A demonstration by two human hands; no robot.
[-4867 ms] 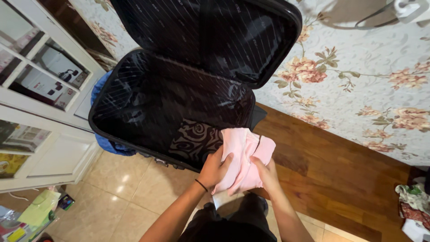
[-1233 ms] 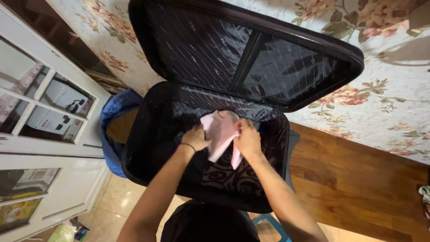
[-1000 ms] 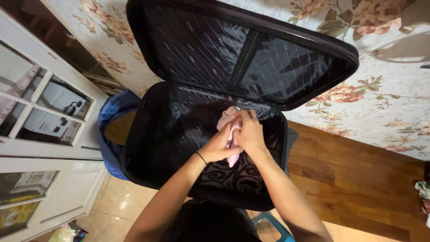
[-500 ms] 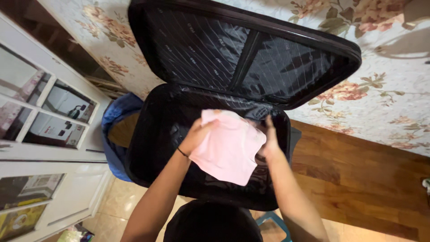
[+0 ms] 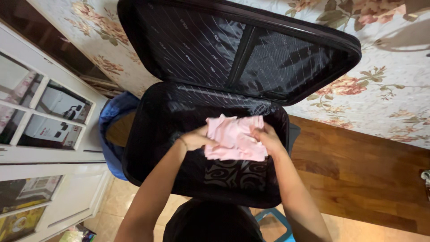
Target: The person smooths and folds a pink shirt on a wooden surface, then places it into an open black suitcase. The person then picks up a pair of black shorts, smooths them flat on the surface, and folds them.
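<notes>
Lying folded, crumpled: pink cloth (image 5: pixel 234 138) inside black suitcase (image 5: pixel 148 134).

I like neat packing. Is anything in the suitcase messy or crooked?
Slightly. The pink cloth is rumpled along its top edge as the left hand and right hand hold it over the patterned fabric. Nothing looks spilled or broken.

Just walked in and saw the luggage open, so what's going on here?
A person holds a pink cloth inside an open black suitcase, the left hand at its left edge and the right hand at its right. It lies above a dark patterned fabric on the bottom. The lid leans against floral wallpaper.
</notes>
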